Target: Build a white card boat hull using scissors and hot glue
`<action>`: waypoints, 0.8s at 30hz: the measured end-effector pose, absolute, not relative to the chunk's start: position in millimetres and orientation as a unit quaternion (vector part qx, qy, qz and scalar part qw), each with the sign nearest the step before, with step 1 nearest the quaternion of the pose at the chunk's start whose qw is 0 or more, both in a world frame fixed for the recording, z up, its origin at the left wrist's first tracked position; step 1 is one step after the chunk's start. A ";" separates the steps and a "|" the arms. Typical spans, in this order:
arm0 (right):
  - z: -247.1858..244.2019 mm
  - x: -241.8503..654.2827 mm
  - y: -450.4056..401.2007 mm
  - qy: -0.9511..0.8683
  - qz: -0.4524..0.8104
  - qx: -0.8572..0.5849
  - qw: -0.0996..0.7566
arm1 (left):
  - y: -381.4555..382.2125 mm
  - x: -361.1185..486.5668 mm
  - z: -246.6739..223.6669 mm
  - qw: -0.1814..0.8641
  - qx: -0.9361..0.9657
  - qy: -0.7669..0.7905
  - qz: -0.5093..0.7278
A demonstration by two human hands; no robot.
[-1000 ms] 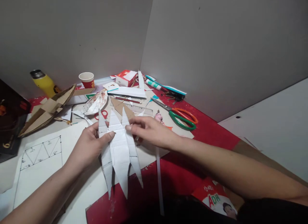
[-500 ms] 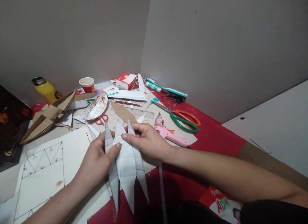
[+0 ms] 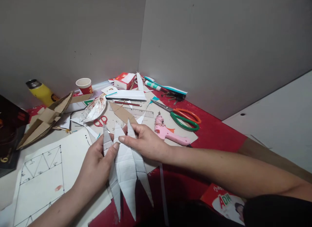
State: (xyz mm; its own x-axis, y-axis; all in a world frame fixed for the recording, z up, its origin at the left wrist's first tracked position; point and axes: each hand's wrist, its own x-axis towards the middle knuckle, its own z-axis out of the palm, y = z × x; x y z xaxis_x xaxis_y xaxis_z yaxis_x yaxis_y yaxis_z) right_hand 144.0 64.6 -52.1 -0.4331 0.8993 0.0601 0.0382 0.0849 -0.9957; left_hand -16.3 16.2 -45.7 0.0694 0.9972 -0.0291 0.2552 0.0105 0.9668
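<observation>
Two-handed grip [image 3: 97, 163] on cutout [image 3: 125, 166]; cup [image 3: 85, 89] upright.

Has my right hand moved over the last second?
Yes: your right hand has come nearer you and slightly left, judged against the glue gun. The hand hid most of it then; now it lies in view.

Left grip [image 3: 97, 159] pinches beside right grip [image 3: 145, 143] — thumbs [image 3: 129, 141] on top.

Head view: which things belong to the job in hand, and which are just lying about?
Job in hand:
white pointed shapes, held by left hand and right hand

Apparently lying about:
pink glue gun
large scissors
ruler
paper cup
yellow bottle
</observation>
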 end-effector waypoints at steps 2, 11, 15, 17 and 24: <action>-51.0 144.3 64.5 -0.661 0.516 -0.394 0.377 | 15.1 -16.6 -45.7 0.447 0.587 0.544 0.399; -51.2 140.2 62.0 -0.751 0.405 -0.375 0.363 | 8.7 -9.3 -46.8 0.388 0.605 0.592 0.365; -51.6 136.5 61.1 -0.756 0.386 -0.360 0.387 | 7.1 -5.0 -43.0 0.371 0.580 0.607 0.397; -51.2 134.9 60.2 -0.753 0.394 -0.351 0.392 | 7.8 -4.3 -38.9 0.378 0.575 0.597 0.412; -52.7 129.0 57.3 -0.740 0.413 -0.315 0.427 | 11.8 -2.4 -27.5 0.379 0.520 0.632 0.432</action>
